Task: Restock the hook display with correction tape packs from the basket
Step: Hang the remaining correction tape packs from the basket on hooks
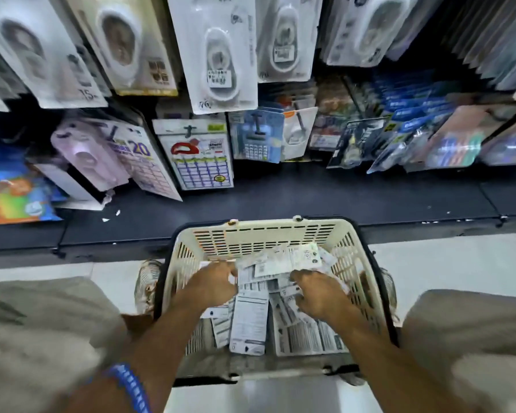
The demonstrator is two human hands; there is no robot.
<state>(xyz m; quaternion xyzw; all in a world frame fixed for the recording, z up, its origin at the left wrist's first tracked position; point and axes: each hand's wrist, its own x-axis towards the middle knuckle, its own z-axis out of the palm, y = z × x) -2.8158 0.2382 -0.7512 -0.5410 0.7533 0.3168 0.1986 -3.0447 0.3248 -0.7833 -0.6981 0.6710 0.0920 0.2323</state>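
A cream plastic basket point(262, 234) sits on the floor between my knees. Several white correction tape packs point(249, 320) lie loose inside it, mostly back side up. My left hand point(212, 286) is down in the basket's left part, its fingertips at the edge of a pack near the far wall. My right hand point(318, 296) reaches into the right part, fingers curled over the pile; whether either hand holds a pack is hidden. Above, more correction tape packs point(221, 55) hang on the hook display.
Below the hooks, a dark shelf ledge point(310, 192) runs across, with packs of stickers point(201, 162), a calculator pack point(258, 138) and pens point(399, 126) hanging behind it. My knees in beige trousers point(42, 323) flank the basket. Pale floor tiles point(444, 263) lie to the right.
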